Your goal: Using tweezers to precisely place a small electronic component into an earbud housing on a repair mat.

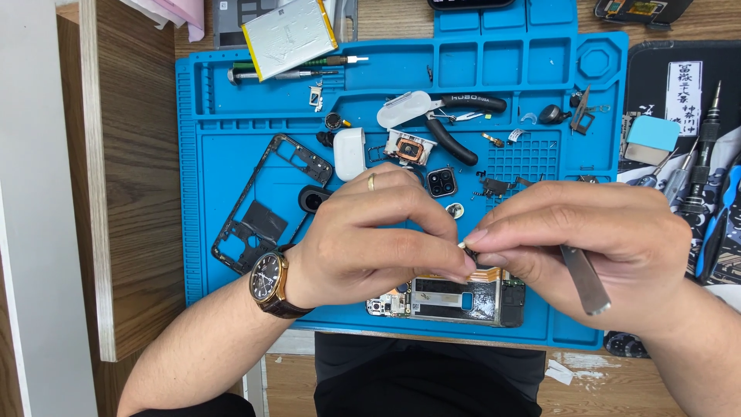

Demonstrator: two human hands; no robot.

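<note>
My left hand (370,239), with a ring and a wristwatch, pinches a tiny part at its fingertips, right where they meet my right hand's fingertips. My right hand (587,232) holds metal tweezers (584,278) whose tips are hidden between the fingers. Just below both hands lies an opened phone body (448,300) with its circuit board exposed, on a blue repair mat (231,162). The tiny part itself is mostly hidden.
On the mat lie a black phone frame (266,205), a white earbud case (349,153), black pliers (455,127), a camera module (441,182), a battery (287,35) and small screws and parts. Screwdrivers (706,154) rest on a dark mat at right. A wooden desk edge runs at left.
</note>
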